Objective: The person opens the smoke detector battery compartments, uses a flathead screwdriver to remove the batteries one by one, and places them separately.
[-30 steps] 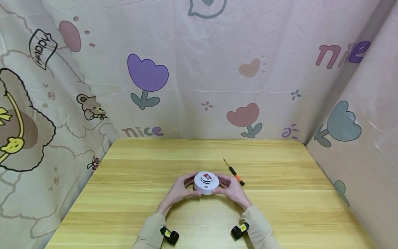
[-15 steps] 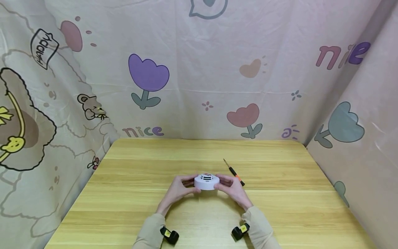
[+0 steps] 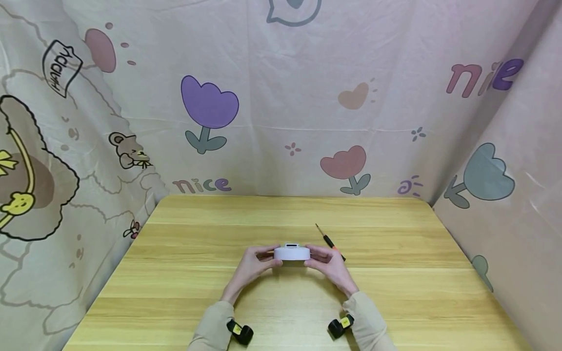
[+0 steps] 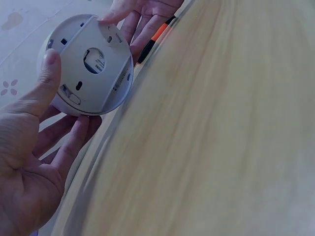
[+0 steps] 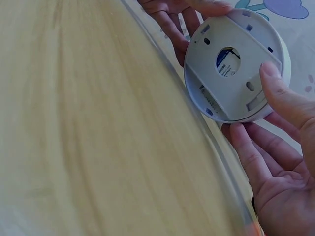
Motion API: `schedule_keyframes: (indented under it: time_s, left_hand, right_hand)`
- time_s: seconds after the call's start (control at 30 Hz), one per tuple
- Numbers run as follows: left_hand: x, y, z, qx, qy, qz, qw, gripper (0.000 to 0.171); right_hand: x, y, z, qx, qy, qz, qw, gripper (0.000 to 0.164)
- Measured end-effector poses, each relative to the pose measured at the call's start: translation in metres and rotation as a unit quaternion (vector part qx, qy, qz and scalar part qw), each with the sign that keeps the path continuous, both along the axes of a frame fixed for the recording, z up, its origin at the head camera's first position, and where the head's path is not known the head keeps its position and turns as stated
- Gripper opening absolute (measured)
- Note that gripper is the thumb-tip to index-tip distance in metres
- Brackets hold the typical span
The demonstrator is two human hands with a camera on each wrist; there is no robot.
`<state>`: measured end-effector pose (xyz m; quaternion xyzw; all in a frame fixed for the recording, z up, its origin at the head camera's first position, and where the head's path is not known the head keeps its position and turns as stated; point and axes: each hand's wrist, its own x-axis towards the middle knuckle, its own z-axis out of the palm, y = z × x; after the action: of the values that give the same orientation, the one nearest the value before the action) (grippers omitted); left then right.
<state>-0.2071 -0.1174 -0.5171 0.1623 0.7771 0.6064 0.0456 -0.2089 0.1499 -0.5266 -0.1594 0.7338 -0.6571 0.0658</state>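
A round white smoke detector [image 3: 291,253] is held level over the middle of the table, edge-on to the head view. My left hand [image 3: 256,263] grips its left side and my right hand [image 3: 328,265] its right side, thumbs nearer me and fingers beyond. Both wrist views look at its underside: the mounting base [image 4: 76,56] shows slots and a round central hole with a printed label behind it. In the right wrist view, my right thumb [image 5: 280,91] lies on the rim of that base. The detector's vented top is mostly out of sight.
A small screwdriver [image 3: 330,242] with a black and orange handle lies on the wooden table [image 3: 210,229], just beyond my right hand. Patterned cloth [image 3: 281,97] hangs behind the table and along both sides. Black wrist cameras [image 3: 240,333] sit at the sleeves.
The detector has tipped away from facing up at the head camera: its top with the red label was visible, and now only its side edge shows. Both hands keep their hold.
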Motion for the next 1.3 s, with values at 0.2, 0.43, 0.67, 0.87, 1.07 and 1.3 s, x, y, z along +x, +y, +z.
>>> schedule_keyframes:
  time_s: [0.2, 0.43, 0.67, 0.87, 1.07, 1.3]
  left_hand:
    - [-0.0014, 0.0028, -0.0021, 0.017, 0.005, -0.003, 0.9998, 0.048]
    - [-0.0016, 0.0050, -0.0017, 0.024, 0.006, 0.008, 0.9997, 0.045]
    - [-0.0012, 0.0066, 0.0009, 0.047, -0.004, 0.006, 0.9989, 0.044]
    - [-0.0011, 0.0076, 0.0005, 0.043, 0.009, 0.007, 0.9990, 0.047]
    - [-0.0016, 0.0073, -0.0016, 0.036, 0.023, 0.014, 0.9990, 0.045]
    - [-0.0028, 0.0077, -0.0041, 0.020, 0.026, 0.017, 0.9993, 0.045]
  right_hand:
    - [0.0011, 0.0003, 0.0008, -0.001, -0.003, -0.026, 1.000, 0.053]
    - [0.0007, 0.0001, -0.0001, 0.000, 0.008, -0.031, 1.000, 0.048]
    - [0.0014, -0.0007, 0.0006, 0.011, 0.004, -0.045, 0.999, 0.044]
    - [0.0016, -0.0022, 0.0009, 0.015, 0.000, -0.050, 0.999, 0.042]
    - [0.0014, -0.0018, -0.0007, 0.017, 0.009, -0.036, 0.999, 0.040]
    - [0.0022, -0.0021, 0.0005, 0.024, 0.007, -0.039, 0.999, 0.037]
